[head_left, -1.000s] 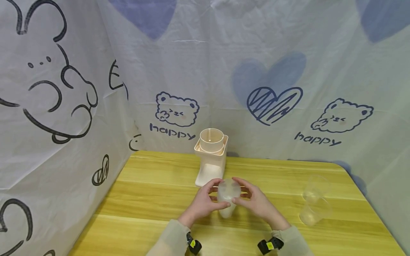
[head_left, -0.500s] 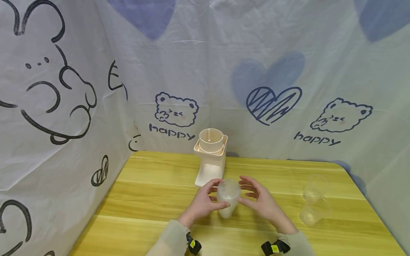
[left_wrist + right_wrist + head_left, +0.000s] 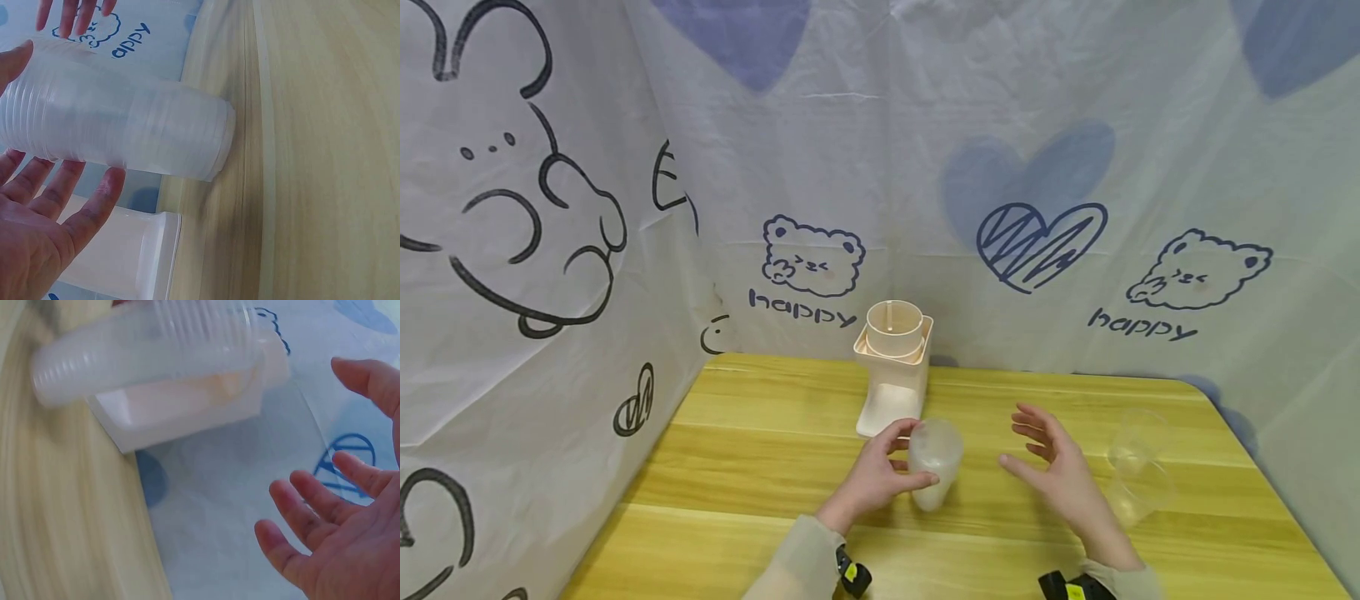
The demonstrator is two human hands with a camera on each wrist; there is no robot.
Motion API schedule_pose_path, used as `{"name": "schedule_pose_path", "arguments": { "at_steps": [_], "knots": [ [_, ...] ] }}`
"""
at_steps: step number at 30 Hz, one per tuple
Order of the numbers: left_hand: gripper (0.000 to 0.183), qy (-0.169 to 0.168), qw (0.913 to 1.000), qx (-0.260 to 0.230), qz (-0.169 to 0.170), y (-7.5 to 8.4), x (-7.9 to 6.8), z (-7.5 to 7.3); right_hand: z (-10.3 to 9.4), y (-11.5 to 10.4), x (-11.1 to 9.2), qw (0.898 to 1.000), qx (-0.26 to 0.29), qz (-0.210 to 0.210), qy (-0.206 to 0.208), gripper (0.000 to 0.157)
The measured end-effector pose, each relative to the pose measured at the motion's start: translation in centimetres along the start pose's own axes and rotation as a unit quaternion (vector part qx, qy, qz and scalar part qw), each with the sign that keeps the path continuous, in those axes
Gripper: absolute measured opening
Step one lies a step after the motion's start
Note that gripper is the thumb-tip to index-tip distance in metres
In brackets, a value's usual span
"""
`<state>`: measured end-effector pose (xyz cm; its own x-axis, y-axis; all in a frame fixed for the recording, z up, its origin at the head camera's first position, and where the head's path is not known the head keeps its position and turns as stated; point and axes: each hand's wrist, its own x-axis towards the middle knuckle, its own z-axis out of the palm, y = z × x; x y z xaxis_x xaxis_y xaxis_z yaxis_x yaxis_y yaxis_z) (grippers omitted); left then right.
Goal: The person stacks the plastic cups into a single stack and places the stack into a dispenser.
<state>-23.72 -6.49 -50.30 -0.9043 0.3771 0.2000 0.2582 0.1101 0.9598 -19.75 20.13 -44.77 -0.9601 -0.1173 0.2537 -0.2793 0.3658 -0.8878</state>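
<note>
A stack of clear plastic cups (image 3: 937, 454) stands near the middle of the table, its nested rims showing as close ridges in the left wrist view. My left hand (image 3: 878, 472) grips the stack near its top, thumb on the near side and fingers round the far side. To the right of the cups, my right hand (image 3: 1060, 475) is apart from them, fingers loosely spread around nothing. Just behind the stack is a cream cup dispenser (image 3: 895, 367) with a round tube at its top.
Two single clear cups (image 3: 1126, 500) stand at the right side of the wooden table (image 3: 760, 467), partly behind my right hand in the head view. A printed cloth (image 3: 925, 183) hangs behind the table and along its left side.
My right hand has let go of the cup stack and moved right, away from it. The left hand and the stack have stayed in place.
</note>
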Motion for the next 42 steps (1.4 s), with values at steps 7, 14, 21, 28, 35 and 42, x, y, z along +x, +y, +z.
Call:
{"name": "schedule_pose_path", "arguments": {
  "at_steps": [7,14,21,28,35,42],
  "knots": [
    [0.068,-0.001,0.9999,-0.006,-0.008,-0.2,0.0,0.1,-2.4,0.2,-0.7,0.998,-0.050,0.021,0.045,0.076],
    [0.068,-0.003,0.9998,-0.012,-0.013,1.4,-0.3,0.1,-4.8,1.1,-1.4,0.990,-0.067,0.071,0.098,0.083],
    [0.066,0.002,1.0000,-0.002,-0.001,3.0,-0.9,0.1,-6.8,1.8,-2.2,0.972,-0.091,0.152,0.151,0.093],
    [0.068,0.003,1.0000,-0.002,-0.009,0.3,-0.1,0.1,-7.9,2.9,-2.9,0.947,-0.115,0.229,0.192,0.101],
    [0.069,0.001,1.0000,-0.002,-0.004,-0.2,-0.1,0.0,-8.6,4.3,-3.3,0.934,-0.116,0.273,0.199,0.112],
    [0.068,0.000,1.0000,0.002,-0.006,-0.2,-0.2,0.0,-9.4,5.8,-3.6,0.936,-0.066,0.295,0.179,0.121]
  ]
}}
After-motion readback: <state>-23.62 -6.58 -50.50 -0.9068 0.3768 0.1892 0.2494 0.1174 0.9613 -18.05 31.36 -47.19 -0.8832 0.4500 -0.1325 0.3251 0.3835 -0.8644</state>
